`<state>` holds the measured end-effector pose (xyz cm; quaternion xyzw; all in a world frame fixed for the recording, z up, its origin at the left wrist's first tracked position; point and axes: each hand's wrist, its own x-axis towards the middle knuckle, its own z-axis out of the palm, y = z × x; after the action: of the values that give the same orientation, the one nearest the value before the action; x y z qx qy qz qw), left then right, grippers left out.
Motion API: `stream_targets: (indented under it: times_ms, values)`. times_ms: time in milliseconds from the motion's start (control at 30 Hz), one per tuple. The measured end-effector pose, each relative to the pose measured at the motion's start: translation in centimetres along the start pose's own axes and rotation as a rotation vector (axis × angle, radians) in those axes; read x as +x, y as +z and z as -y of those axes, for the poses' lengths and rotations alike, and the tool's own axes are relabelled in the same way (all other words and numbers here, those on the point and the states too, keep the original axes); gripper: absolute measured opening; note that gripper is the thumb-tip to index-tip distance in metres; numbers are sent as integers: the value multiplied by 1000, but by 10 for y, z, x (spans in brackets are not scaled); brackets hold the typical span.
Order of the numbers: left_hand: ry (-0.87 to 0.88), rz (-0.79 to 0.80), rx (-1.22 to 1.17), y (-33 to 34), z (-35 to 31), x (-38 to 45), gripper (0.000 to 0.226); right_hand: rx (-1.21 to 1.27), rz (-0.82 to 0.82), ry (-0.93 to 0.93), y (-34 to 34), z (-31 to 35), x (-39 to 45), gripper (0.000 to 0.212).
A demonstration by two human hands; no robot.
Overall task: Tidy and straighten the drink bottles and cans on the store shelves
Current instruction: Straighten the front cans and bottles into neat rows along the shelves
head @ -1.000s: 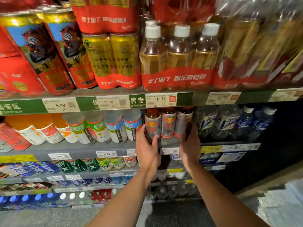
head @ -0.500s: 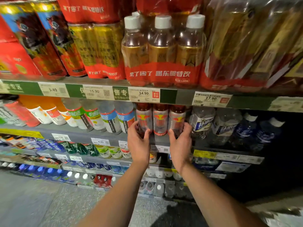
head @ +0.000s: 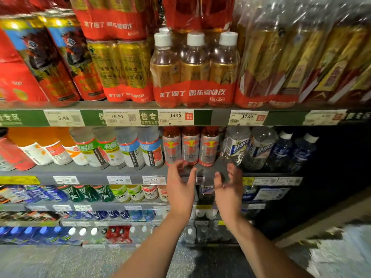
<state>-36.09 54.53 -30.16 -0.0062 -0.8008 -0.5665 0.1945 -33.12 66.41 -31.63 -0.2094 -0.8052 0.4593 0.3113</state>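
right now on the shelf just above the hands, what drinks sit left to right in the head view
orange bottles → green-label bottles → blue-label bottles → three red-and-silver bottles → clear bottles → dark blue bottles

Silver bottles [head: 190, 146] (red/yellow emblem)

The upper shelf [head: 218, 117] carries wrapped bottle packs [head: 193, 73] and cans [head: 120, 65]. The shelf below [head: 84, 173] holds upright bottles [head: 190, 146] along its front edge.

Head camera faces the shelves [head: 120, 173] closely, angled perhaps downward.
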Motion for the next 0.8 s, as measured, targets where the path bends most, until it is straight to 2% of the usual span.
stream_targets:
  times_ms: [133, 267, 333, 400, 533, 600, 700, 800]
  values:
    - [61, 164, -51, 13, -17, -8, 23, 18, -27, 125, -29, -9, 0, 39]
    - [69, 259, -62, 38, -31, -14, 25, 48, -113, 135, -56, -20, 15, 38]
    - [42, 324, -46, 57, -35, -15, 32, 41, -123, 159, -66, -24, 28, 41]
    - [-11, 356, -17, 77, -39, -17, 50, 55, -93, 195, -75, -28, 39, 47]
    - [-131, 272, -9, 111, -51, -26, 65, 22, -29, 139, -88, -41, 55, 56]
    - [-168, 199, 20, 124, -54, -29, 65, -16, 26, 101, -92, -51, 64, 57]
    - [-196, 84, 48, 138, -51, -24, 62, 63, 131, 118, -94, -61, 73, 60]
    - [-216, 56, 78, 146, -46, -13, 55, 91, 184, 87, -99, -63, 79, 61]
